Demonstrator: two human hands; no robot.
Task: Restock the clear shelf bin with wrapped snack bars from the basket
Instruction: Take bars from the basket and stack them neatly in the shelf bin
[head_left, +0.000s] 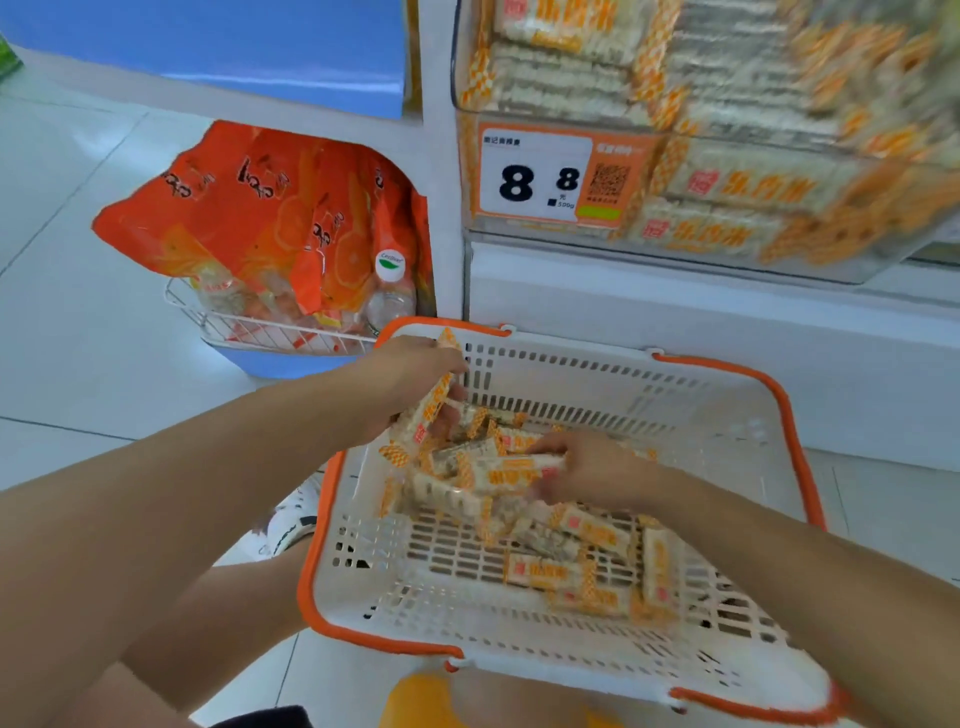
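A white basket (727, 415) with an orange rim stands on the floor in front of me, holding several wrapped snack bars (550, 566) in orange-and-white wrappers. My left hand (415, 374) grips an upright bar at the basket's far left corner. Lower down, my right hand (592, 473) holds a bar lying sideways on top of the pile. The clear shelf bin (841, 260) sits above at the upper right, stacked with the same bars.
A price label (540, 176) reading 8.8 hangs on the bin's front. To the left, a wire rack (260, 327) holds orange snack bags and a water bottle (389, 291). White shelf base behind the basket; pale tiled floor at left.
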